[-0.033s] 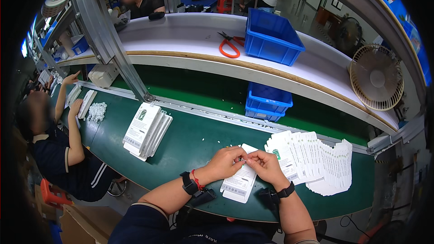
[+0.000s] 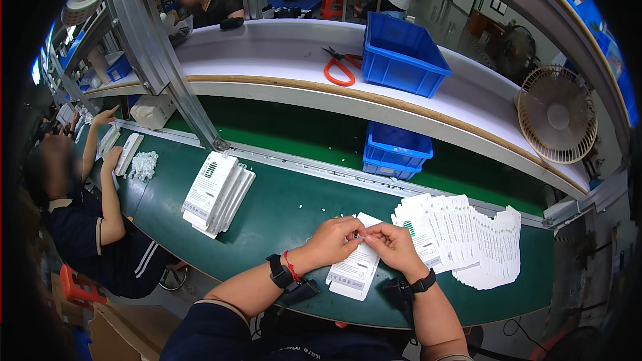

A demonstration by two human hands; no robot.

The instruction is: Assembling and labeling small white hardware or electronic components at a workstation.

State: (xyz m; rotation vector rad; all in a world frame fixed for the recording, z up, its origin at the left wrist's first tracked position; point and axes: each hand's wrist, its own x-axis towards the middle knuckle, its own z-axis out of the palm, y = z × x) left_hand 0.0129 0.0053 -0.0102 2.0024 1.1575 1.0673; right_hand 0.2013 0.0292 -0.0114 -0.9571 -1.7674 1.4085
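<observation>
My left hand (image 2: 333, 241) and my right hand (image 2: 397, 247) meet above a flat white printed carton (image 2: 352, 273) at the front of the green table. Both are closed in a pinch, fingertips almost touching. Something tiny and pale shows between them, too small to name. The carton lies under my fingers, its upper part partly covered by them. Just to the right of my right hand, a fanned-out row of similar white flat cartons (image 2: 461, 234) lies overlapping. Farther left stands a neat pile of the same white cartons (image 2: 215, 190).
A co-worker (image 2: 87, 220) sits at the left, hands by white boxes and a heap of small white pieces (image 2: 142, 166). On the raised shelf are red-handled scissors (image 2: 340, 70), a blue bin (image 2: 404, 53) and a fan (image 2: 558, 115). More blue bins (image 2: 396, 150) sit below it.
</observation>
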